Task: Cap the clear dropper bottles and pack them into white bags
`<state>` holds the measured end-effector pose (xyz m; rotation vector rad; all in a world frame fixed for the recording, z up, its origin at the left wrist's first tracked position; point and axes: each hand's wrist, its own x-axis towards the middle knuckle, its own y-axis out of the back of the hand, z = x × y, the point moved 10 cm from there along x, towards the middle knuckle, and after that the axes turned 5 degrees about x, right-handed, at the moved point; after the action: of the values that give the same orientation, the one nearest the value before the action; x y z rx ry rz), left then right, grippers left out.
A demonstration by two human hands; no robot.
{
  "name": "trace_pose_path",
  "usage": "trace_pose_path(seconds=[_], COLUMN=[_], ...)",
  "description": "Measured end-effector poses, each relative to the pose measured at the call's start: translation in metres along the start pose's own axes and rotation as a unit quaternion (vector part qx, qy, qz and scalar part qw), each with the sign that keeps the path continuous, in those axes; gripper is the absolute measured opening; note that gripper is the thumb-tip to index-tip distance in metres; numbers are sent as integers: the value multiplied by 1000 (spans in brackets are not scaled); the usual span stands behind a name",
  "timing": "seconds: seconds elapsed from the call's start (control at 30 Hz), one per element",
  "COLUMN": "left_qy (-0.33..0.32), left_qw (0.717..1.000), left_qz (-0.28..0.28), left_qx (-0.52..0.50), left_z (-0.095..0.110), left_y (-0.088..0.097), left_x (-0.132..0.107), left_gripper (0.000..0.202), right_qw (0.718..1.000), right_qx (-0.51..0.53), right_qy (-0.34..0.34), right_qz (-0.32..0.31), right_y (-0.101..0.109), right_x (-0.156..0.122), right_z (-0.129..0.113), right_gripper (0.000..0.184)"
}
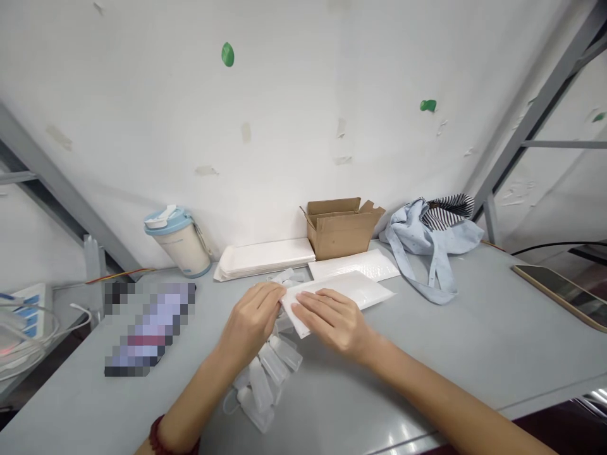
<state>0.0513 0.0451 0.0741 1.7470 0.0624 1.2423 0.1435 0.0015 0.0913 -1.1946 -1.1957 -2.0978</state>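
A white bubble mailer [367, 289] lies slanted over the grey table, with one end between my hands. My left hand [253, 319] pinches its near left corner, thumb and fingers closed. Across the mailer's near end, my right hand [336, 322] grips it with the fingers pressed together on top. Beneath and in front of my left hand sit several small translucent plastic pieces with loops [272, 366]; my hand and wrist partly cover them. Another white bubble mailer [355, 265] rests just behind, and a stack of white mailers [265, 256] lies farther back to the left.
An open cardboard box [344, 234] stands against the wall. Left of it are a blue-lidded cup [180, 243] and a pixelated flat object [152, 328]. To the right are a light blue cloth bag [431, 243] and a phone [564, 294]. Cables and a power strip [28, 313] sit far left.
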Motion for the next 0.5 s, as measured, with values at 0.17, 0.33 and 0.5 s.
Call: trace_pose_path(seconds=[0.17, 0.33, 0.5], left_qy=[-2, 117, 332], left_qw=[1000, 990, 909], left_qz=[2, -20, -79], left_qx=[18, -70, -240], left_z=[-3, -21, -46], left_y=[5, 2, -17], left_x=[2, 5, 0], left_gripper=[23, 19, 21], right_qw=[1000, 999, 972], right_qx=[18, -5, -143], right_qy=[10, -36, -185], right_qz=[14, -15, -1], right_y=[3, -3, 9], right_x=[0, -5, -21], right_z=[-7, 17, 87], right_gripper=[15, 17, 34])
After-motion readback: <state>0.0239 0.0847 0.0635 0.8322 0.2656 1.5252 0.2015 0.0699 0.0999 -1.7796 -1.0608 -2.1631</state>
